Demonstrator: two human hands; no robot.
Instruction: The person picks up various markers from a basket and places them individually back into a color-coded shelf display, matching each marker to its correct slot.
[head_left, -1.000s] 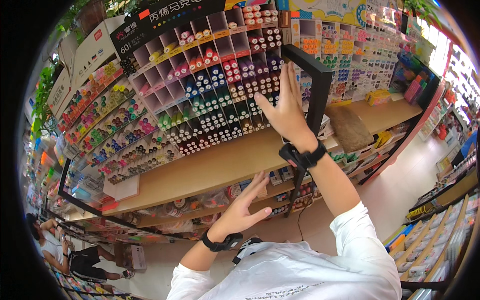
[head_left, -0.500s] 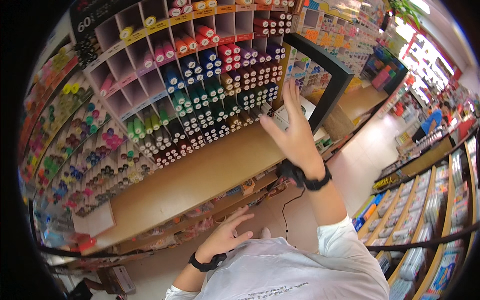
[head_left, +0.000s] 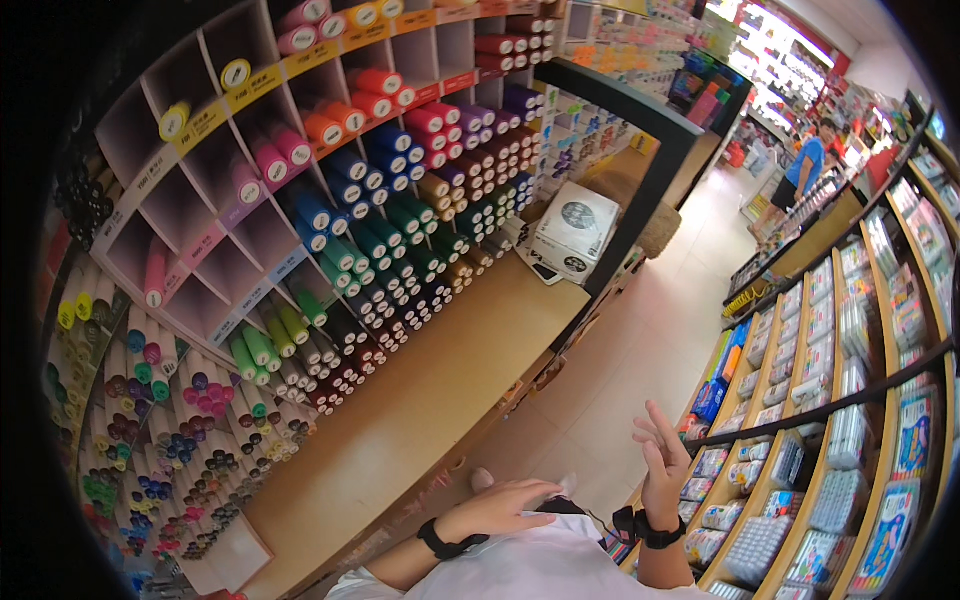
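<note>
My left hand (head_left: 497,509) hovers low in front of my white shirt, its fingers stretched out with nothing in them. My right hand (head_left: 662,465) is raised at the lower right, fingers apart and holding nothing. It is nearest to the shelves of packaged goods on the right. Ahead of my left hand runs a wooden counter ledge (head_left: 420,425). Round-ended markers (head_left: 400,225) in many colours lie end-on in a compartment rack (head_left: 205,270) above it; several compartments hold few or none.
Slanted racks of loose pens (head_left: 170,430) stand at the left. A white box (head_left: 575,230) sits at the ledge's far end beside a black frame (head_left: 640,215). Sloping shelves (head_left: 800,400) line the right. Down the pale floor aisle (head_left: 640,340) stands a person in blue (head_left: 805,165).
My right hand has drawn back from beside the black frame, down and to the right. My left hand has lowered slightly. The view has turned right, showing more of the right shelves.
</note>
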